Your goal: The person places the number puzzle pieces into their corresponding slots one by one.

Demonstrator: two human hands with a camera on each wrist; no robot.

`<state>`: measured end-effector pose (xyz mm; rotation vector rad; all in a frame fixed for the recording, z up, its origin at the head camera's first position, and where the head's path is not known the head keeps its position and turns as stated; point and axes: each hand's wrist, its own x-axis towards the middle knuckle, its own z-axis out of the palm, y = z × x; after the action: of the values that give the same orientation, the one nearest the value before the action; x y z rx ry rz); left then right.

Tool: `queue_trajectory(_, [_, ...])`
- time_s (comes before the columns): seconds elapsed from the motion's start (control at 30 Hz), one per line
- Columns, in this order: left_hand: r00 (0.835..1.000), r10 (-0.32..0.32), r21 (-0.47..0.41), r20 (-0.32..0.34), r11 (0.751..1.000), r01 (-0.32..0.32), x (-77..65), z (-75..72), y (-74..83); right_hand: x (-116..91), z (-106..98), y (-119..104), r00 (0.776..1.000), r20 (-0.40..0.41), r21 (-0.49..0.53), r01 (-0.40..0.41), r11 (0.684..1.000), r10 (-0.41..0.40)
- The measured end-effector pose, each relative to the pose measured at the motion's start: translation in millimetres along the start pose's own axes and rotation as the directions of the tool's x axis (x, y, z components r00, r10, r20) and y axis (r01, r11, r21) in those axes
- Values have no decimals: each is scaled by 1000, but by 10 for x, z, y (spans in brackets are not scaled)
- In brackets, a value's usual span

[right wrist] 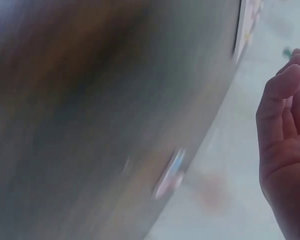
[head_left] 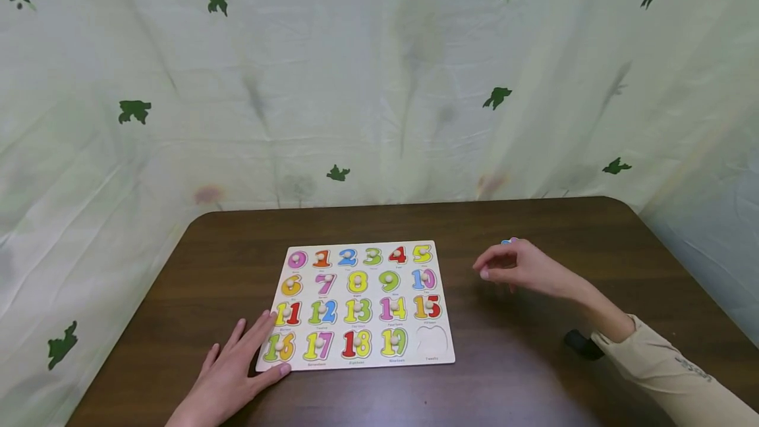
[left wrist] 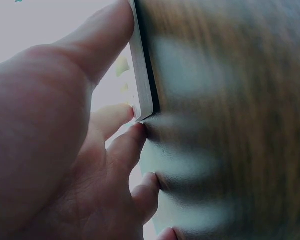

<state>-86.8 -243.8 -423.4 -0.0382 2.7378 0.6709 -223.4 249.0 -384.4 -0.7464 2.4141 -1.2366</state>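
A white number puzzle board (head_left: 362, 368) lies on the table, with knobbed number pieces from 0 to 19 in its recesses. The bottom right recess (head_left: 431, 342), labelled Twenty, shows bare board. My left hand (head_left: 234, 364) rests at the board's lower left corner, thumb on the front edge and fingertips at the left side. To the right of the board, my right hand (head_left: 528, 270) is raised over the table, fingers loosely bent and nothing visible between them. Beyond it, mostly hidden in the head view, a small blue and pink knobbed piece (right wrist: 169, 175) lies on the table, blurred.
The dark wooden table (head_left: 225, 249) has rounded far corners. A pale curtain (head_left: 379, 84) with green leaf prints hangs right behind it and along both sides. A small black object (head_left: 584, 344) sits at the right sleeve's cuff.
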Motion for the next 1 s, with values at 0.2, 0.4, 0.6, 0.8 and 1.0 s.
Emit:
queue_trajectory(0.2, [1000, 17, 7, -10, 1000, -17, -23, -17, 21, -52, -325, 193, 996, -88, -73, -40, 997, 34])
queue_trajectory(0.4, [1000, 18, 8, -14, 1000, -17, -19, -11, 13, -79, -551, 365, 985, -165, -95, -64, 993, 47])
queue_trajectory(0.6, [1000, 13, -4, -10, 1000, -13, -17, 1, 1, -57, -650, 536, 983, -164, -95, -98, 991, 82])
queue_trajectory(0.8, [1000, -6, -8, -5, 1000, 6, -16, 3, 1, 6, -704, 696, 986, -146, -94, -94, 991, 80])
queue_trajectory(1.0, [1000, -7, -18, -1, 1000, 7, -26, -8, 18, 62, -743, 780, 989, -103, -116, -113, 987, 101])
